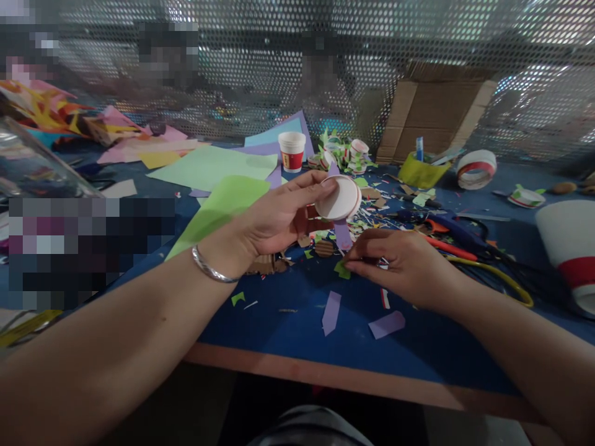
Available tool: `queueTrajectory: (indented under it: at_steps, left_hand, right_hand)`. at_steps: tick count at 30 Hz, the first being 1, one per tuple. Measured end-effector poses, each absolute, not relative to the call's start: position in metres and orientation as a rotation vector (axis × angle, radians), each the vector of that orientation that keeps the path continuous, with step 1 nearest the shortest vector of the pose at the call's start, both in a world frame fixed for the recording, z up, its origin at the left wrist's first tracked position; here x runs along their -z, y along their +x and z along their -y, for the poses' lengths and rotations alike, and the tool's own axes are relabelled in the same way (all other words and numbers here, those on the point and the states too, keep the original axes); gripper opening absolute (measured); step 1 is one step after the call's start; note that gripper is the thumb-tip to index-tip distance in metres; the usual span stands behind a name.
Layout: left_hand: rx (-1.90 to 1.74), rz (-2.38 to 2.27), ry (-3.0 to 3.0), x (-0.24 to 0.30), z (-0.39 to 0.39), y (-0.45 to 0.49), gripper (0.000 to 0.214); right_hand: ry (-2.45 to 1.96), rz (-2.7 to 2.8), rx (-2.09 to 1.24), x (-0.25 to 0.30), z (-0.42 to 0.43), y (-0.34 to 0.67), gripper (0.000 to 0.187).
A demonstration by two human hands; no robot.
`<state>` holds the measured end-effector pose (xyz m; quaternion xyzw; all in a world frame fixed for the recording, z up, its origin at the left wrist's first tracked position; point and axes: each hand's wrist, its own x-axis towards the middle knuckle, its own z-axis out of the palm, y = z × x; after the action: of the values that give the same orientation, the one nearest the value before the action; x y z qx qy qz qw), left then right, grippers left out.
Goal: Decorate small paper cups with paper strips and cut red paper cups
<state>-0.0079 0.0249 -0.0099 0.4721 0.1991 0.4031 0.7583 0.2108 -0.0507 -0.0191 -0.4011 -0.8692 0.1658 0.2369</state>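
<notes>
My left hand [279, 217], with a silver bracelet at the wrist, is closed around a paper cup [341, 199] held on its side, its round white base with a red rim facing me. A purple paper strip [343, 234] hangs down from under the cup. My right hand [400, 263] rests low on the blue table [297, 334], fingers pinched together at the lower end of that strip, beside a small green paper scrap [343, 269]. What exactly sits between the right fingertips is hard to make out.
Paper scraps and cardboard bits litter the table, with purple strips [331, 313] near the front edge. Green sheets [218, 204] lie at left, an upright cup [292, 150] behind, scissors and tools [455, 238] at right, tape rolls [476, 168], a large cup [569, 248] far right. A perforated screen stands behind.
</notes>
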Motion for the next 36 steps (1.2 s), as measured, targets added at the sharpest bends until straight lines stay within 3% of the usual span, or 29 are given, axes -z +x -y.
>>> queueTrajectory:
  at_steps: [21, 31, 36]
  left_hand:
    - [-0.874, -0.498, 1.033, 0.006, -0.017, -0.004, 0.016]
    - [-0.833, -0.558, 1.002, 0.002, -0.012, -0.004, 0.027]
    - [-0.806, -0.592, 1.058, 0.001, -0.009, -0.004, 0.028]
  right_hand:
    - [-1.201, 2.482, -0.305, 0.022, 0.050, 0.202, 0.017]
    - [-1.305, 1.986, -0.465, 0.008, 0.053, 0.212, 0.006]
    - [-1.285, 1.789, -0.536, -0.001, 0.057, 0.210, 0.015]
